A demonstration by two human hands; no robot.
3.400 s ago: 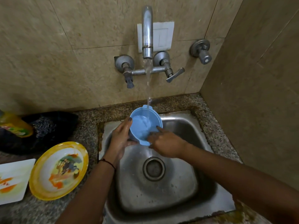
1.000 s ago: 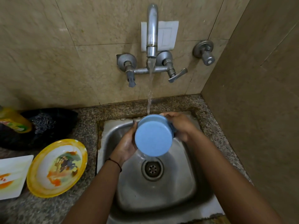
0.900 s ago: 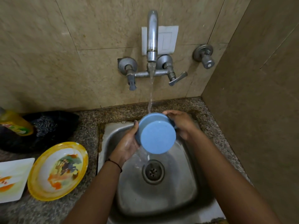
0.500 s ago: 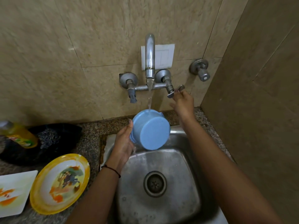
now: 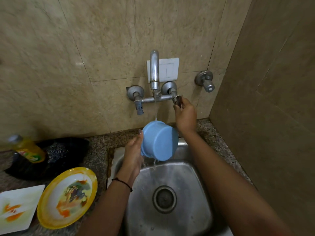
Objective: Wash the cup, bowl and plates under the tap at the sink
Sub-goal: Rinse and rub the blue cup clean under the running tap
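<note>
Gripping blue cup (image 5: 159,142) sideways in left hand (image 5: 133,154), thumb against its side, base facing near, above far edge of sink (image 5: 196,210). Catching thin stream from tap (image 5: 154,70) on far side of cup; dripping into sink below. Pinching right tap handle (image 5: 177,99) with right hand (image 5: 185,114), fingers closed on it. Noting yellow plate (image 5: 67,197) and white plate (image 5: 16,212) lying side by side on bench (image 5: 98,150), near left, well apart from cup.

A: What is the blue cup (image 5: 159,142) hiding?
B: Its own inside, which is facing away, and the fingers of the left hand (image 5: 133,154).
A: Anything being cropped?
B: The left edge is cutting off the white plate (image 5: 17,210), the bottom edge the sink (image 5: 192,193).
</note>
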